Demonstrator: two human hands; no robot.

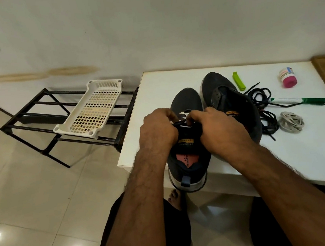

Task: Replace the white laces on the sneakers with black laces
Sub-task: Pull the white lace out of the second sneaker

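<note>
— At the near edge of the desk (232, 161), what are we working on?

— We've got the near sneaker (187, 140) standing with its heel toward us and toe pointing away, so its long axis runs straight out from our body. Both hands sit over its tongue, just where the eyelets begin.

— And the fingers?

— Our left hand (156, 132) and right hand (216, 129) are curled in toward each other, fingertips pinching the white lace (184, 115) between them; a bit of white shows just beyond the knuckles. How exactly each tip grips it we cannot tell, since the hands hide it.

— Which way does the lace lie from us?

— Just past the fingertips, toward the toe, across the shoe's width. So we judge the pull has to go up and back along the shoe's length, and both hands are equally near.

— The other shoe?

— The second sneaker (229, 103) lies to the right, touching the first, with no lace that we can see. The black laces (264, 104) lie in a loose tangle beyond it, nearer our right hand, beside a bundle of pale lace (291, 123) and a green marker (299, 100)
</note>
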